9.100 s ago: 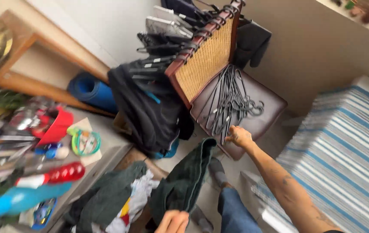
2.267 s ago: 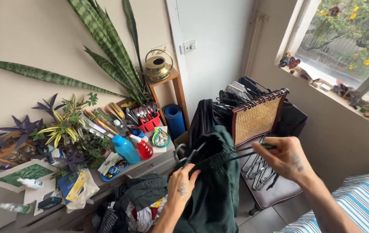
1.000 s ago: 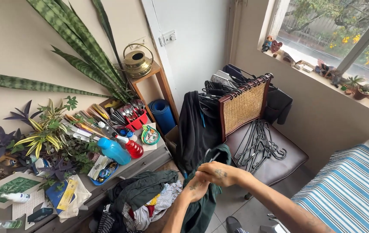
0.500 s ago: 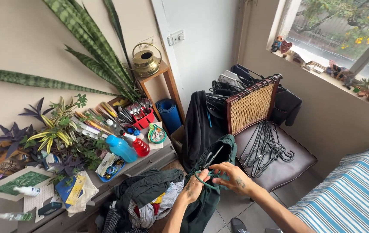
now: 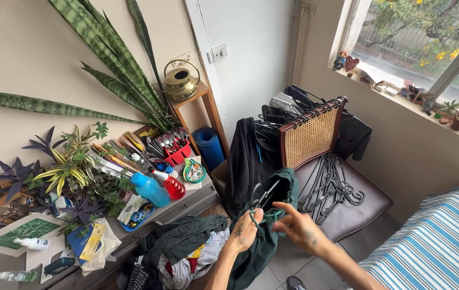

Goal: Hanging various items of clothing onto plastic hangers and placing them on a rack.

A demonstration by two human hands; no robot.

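A cream wall (image 5: pixel 36 59) fills the far left, a white door (image 5: pixel 251 59) stands far centre, and a window (image 5: pixel 428 43) with small pots on its sill runs along the right. At the near right is a bed with a blue-striped cover (image 5: pixel 433 241). A cane-backed chair (image 5: pixel 326 161) stands in the middle of the room, dark clothes draped over its back and a bunch of black hangers (image 5: pixel 331 185) lying on its brown seat. Along the left wall a grey counter (image 5: pixel 186 201) is crowded with leafy plants (image 5: pixel 74 166), a tall striped plant (image 5: pixel 117 70), a blue bottle (image 5: pixel 149 189), a red bottle (image 5: pixel 175 188) and a red tub of cutlery (image 5: pixel 178 153). A brass kettle (image 5: pixel 180 83) sits on a wooden shelf, with a rolled blue mat (image 5: pixel 208 147) below. A heap of clothes (image 5: pixel 186 252) lies near the counter's foot.

The left hand (image 5: pixel 245 233) is clamped on a dark green garment (image 5: pixel 267 231) and a hanger (image 5: pixel 261 196) poking out of it, in front of the chair. The right hand (image 5: pixel 299 228), blurred, is just beside it with fingers spread, touching the cloth.
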